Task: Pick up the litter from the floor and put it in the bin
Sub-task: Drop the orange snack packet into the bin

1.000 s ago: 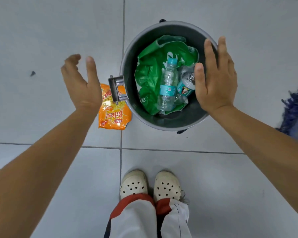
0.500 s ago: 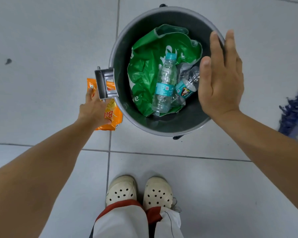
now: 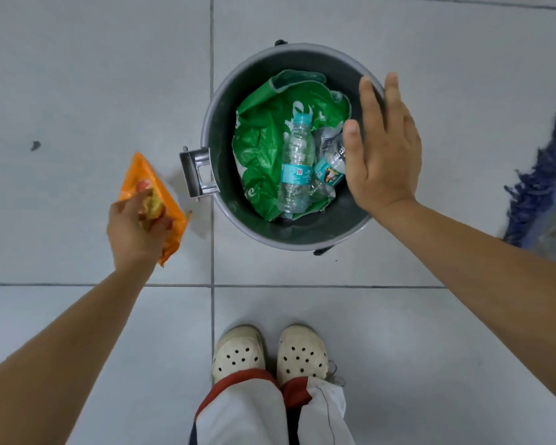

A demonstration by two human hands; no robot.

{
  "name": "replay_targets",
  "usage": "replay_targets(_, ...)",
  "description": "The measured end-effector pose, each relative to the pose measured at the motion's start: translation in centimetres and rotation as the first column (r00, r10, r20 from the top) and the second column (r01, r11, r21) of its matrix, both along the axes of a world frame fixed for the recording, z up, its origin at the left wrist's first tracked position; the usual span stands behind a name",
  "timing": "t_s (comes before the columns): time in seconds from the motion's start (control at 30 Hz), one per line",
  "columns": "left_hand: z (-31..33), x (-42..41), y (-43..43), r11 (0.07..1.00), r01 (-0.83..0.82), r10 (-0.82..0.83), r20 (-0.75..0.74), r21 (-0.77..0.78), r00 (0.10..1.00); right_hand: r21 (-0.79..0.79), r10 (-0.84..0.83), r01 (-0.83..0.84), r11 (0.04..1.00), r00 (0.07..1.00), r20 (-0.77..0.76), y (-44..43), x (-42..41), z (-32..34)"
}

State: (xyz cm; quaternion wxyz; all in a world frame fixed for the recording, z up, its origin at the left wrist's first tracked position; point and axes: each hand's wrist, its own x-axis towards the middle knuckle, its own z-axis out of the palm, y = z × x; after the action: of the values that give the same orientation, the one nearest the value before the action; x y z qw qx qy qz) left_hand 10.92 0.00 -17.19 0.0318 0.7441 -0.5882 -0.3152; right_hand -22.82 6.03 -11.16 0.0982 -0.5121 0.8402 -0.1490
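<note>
A round grey bin (image 3: 219,200) stands on the tiled floor ahead of my feet. Inside it lie a crumpled green plastic bag (image 3: 260,139), a clear water bottle (image 3: 296,162) with a teal cap, and a second bottle (image 3: 329,162) partly hidden by my right hand. My left hand (image 3: 135,226) is shut on an orange snack wrapper (image 3: 142,175), held off the floor to the left of the bin's metal handle (image 3: 196,171). Over the bin's right side hovers my right hand (image 3: 382,149), flat and open, holding nothing.
A blue mop head (image 3: 543,187) lies on the floor at the right edge. My two cream clogs (image 3: 270,351) stand just below the bin. A small dark speck (image 3: 35,145) marks the tile at the left. Grey tiles with grout lines surround the bin.
My left hand dropped onto the orange wrapper beside the bin, closed on it and lifted it away to the left. My right hand stayed open over the bin.
</note>
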Motion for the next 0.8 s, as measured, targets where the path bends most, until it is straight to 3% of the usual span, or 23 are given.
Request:
replay_targets(0.13, 9.2, -1.0, -3.8, 0.951, 0.005, -0.031, -0.078, -0.309, 0.996, 0.030, 0.001, -0.002, 1.000, 0.999, 0.040, 0.0, 0.0, 0.4)
replay_targets(0.23, 16.0, -4.8, -5.6, 0.906, 0.120, -0.212, -0.189, -0.407, 0.959, 0.028, 0.001, -0.005, 1.000, 0.992, 0.126, 0.1, 0.1, 0.8)
replay_targets(0.3, 18.2, -8.3, -6.1, 0.851, 0.277, -0.378, -0.155, -0.446, 0.913, 0.011, 0.000, -0.002, 1.000, 0.979, 0.202, -0.1, -0.2, 0.9)
replay_targets(0.43, 17.3, -15.4, -4.5, 0.768, 0.580, -0.614, -0.054, -0.271, 0.788, -0.061, -0.033, 0.066, 0.996, 0.902, 0.430, 0.1, -0.7, 1.4)
replay_targets(0.53, 14.1, -17.9, -1.9, 0.597, 0.801, -0.793, 0.120, -0.044, 0.598, -0.104, -0.070, 0.151, 0.983, 0.834, 0.548, 0.7, -1.5, 1.9)
replay_targets(0.6, 12.8, -17.8, -1.2, 0.550, 0.835, -0.822, 0.193, 0.027, 0.535, -0.097, -0.075, 0.146, 0.984, 0.850, 0.521, 1.2, -2.0, 2.3)
replay_targets(0.7, 12.5, -16.5, -0.2, 0.572, 0.820, -0.797, 0.216, -0.026, 0.563, -0.060, -0.049, 0.084, 0.995, 0.898, 0.438, 2.4, -3.1, 3.0)
replay_targets(0.8, 12.7, -14.0, 0.9, 0.570, 0.818, -0.787, 0.236, -0.074, 0.570, 0.118, 0.043, -0.071, 0.991, 0.973, 0.226, 3.8, -3.4, 3.9)
